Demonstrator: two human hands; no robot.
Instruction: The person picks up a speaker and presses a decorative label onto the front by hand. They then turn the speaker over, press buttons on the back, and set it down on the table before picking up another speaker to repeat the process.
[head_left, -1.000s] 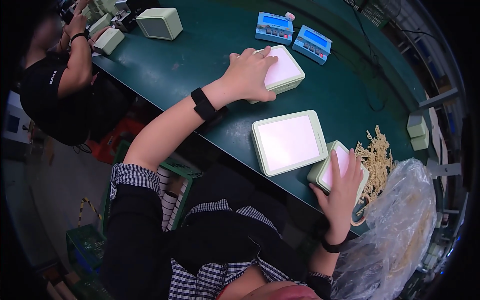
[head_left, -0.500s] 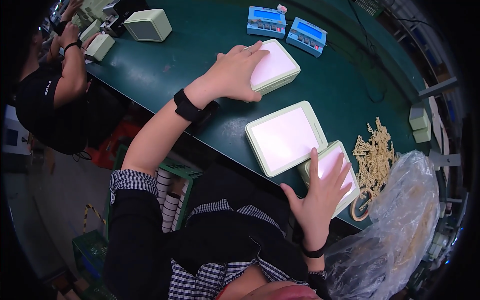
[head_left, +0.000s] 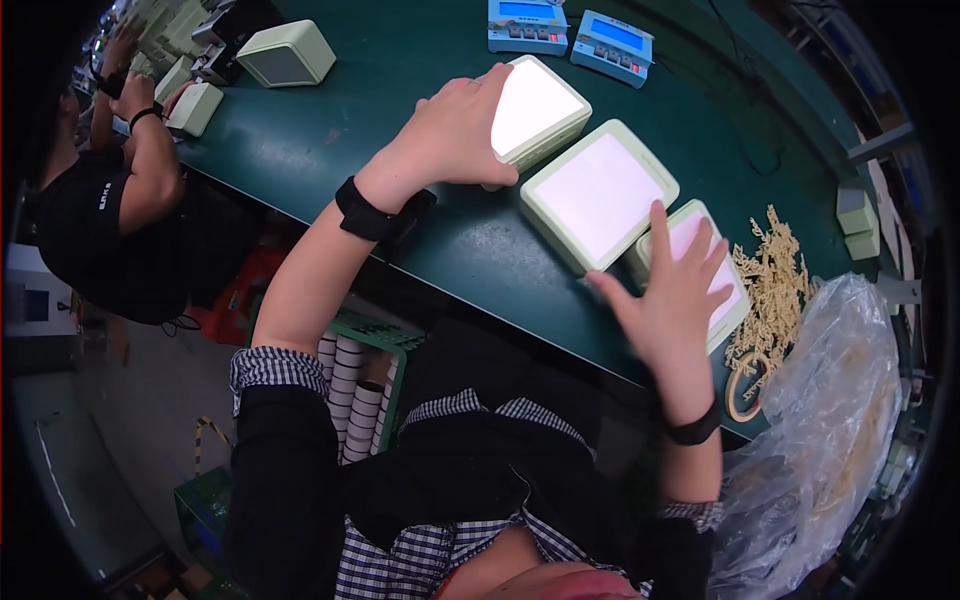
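Left hand (head_left: 445, 138) is clasping one box (head_left: 540, 112), perhaps steadying it; right hand (head_left: 676, 305), fingers wide, is covering another box (head_left: 727, 322) near the worktop's (head_left: 470, 255) front edge.

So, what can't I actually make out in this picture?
All in the head view:
Left side of the left lit box: hidden by the left hand.
Part of the right lit box: covered by the right hand; whether they touch is unclear.
Top of the left blue device: cut off by the upper edge.
Inside the bag: obscured by its crinkled plastic.
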